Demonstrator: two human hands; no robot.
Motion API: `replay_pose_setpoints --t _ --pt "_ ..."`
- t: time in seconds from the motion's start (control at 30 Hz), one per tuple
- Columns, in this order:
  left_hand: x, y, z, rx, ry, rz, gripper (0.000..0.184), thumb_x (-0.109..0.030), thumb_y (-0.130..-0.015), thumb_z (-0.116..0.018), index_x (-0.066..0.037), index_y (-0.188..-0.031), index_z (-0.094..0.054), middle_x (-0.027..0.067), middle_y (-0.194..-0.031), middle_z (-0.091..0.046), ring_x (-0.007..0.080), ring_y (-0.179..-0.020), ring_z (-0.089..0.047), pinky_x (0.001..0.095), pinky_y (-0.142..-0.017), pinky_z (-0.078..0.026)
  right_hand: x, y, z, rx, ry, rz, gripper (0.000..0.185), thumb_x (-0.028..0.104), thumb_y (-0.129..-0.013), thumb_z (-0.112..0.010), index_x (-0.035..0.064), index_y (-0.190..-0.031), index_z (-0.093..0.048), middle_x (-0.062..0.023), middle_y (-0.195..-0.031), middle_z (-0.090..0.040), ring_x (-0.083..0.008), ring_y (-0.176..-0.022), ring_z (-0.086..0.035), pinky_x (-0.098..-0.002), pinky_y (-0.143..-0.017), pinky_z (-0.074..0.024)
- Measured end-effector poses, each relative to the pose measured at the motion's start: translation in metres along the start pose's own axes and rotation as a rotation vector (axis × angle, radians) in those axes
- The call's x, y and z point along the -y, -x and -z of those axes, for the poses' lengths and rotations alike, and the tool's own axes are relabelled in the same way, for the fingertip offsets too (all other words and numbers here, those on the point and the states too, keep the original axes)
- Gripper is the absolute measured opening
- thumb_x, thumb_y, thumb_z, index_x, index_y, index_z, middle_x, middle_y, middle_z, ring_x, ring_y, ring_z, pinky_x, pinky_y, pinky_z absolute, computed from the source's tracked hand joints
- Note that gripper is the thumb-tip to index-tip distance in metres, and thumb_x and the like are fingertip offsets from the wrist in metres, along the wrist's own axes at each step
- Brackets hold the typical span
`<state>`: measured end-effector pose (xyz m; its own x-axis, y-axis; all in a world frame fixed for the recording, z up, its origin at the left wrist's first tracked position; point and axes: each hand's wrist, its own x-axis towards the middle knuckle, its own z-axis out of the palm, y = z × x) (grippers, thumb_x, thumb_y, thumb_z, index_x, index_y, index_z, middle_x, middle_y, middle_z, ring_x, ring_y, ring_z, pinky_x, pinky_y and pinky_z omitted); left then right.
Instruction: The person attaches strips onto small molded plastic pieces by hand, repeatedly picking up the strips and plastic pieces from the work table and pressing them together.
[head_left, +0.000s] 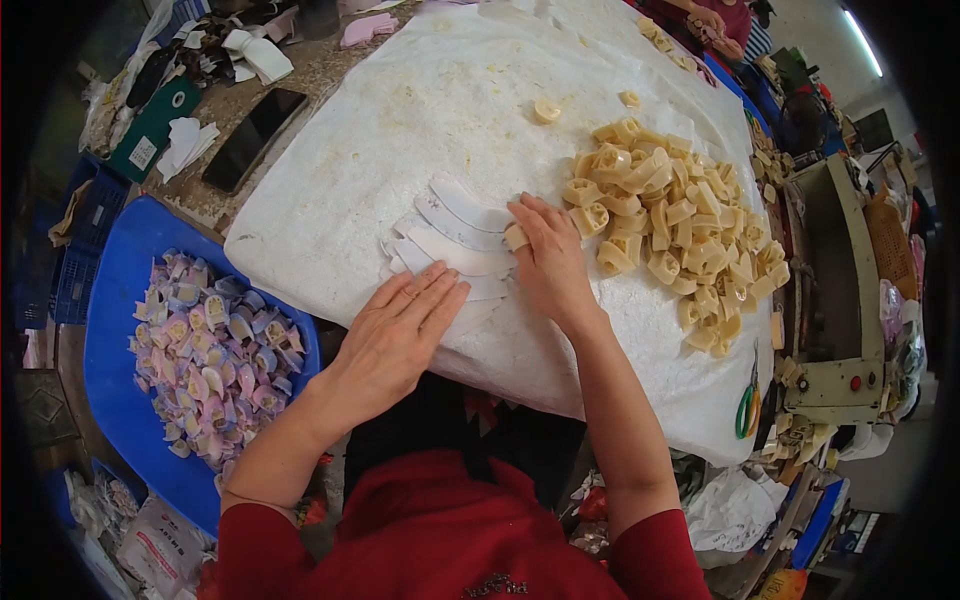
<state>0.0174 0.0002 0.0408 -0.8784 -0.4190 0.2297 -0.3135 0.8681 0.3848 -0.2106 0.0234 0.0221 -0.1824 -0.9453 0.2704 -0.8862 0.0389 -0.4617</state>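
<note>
On the white-covered table, several curved pale strips lie fanned out and overlapping. My left hand rests flat on their lower left part, fingers stretched out. At the strips' right ends is my right hand, its fingers bent around a small cream piece. Just right of that hand spreads a large heap of cream curled pieces. Two loose cream pieces lie above the heap.
A blue basin of pink and purple pieces stands at the left. Beside the cloth lies a black phone. Green-handled scissors are at the right edge, near a machine. Another person's hands show at top right.
</note>
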Motion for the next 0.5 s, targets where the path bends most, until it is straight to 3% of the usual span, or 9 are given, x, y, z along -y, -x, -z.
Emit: replay_pose_setpoints --t 0.23,0.5 --pt "0.007 0.000 -0.003 -0.048 -0.014 -0.069 0.046 0.000 -0.073 -0.058 -0.001 -0.120 -0.054 0.0196 -0.130 -0.048 0.0314 -0.127 -0.042 0.0431 -0.103 -0.033 -0.008 0.006 -0.008 -0.031 -0.011 0.053 0.034 0.002 -0.078 -0.055 0.0022 -0.112 -0.059 -0.0181 -0.128 -0.050 -0.0351 -0.123 -0.041 -0.0444 -0.104 -0.0311" --pt "0.011 0.000 -0.003 -0.088 0.017 -0.082 0.043 0.003 -0.072 -0.058 -0.001 -0.114 -0.058 0.0186 -0.125 -0.053 0.0309 -0.123 -0.046 0.0412 -0.099 -0.037 -0.011 0.008 -0.010 -0.049 -0.041 0.057 0.035 -0.001 -0.076 -0.055 0.0017 -0.112 -0.059 -0.0168 -0.128 -0.051 -0.0345 -0.123 -0.042 -0.0430 -0.104 -0.0317"
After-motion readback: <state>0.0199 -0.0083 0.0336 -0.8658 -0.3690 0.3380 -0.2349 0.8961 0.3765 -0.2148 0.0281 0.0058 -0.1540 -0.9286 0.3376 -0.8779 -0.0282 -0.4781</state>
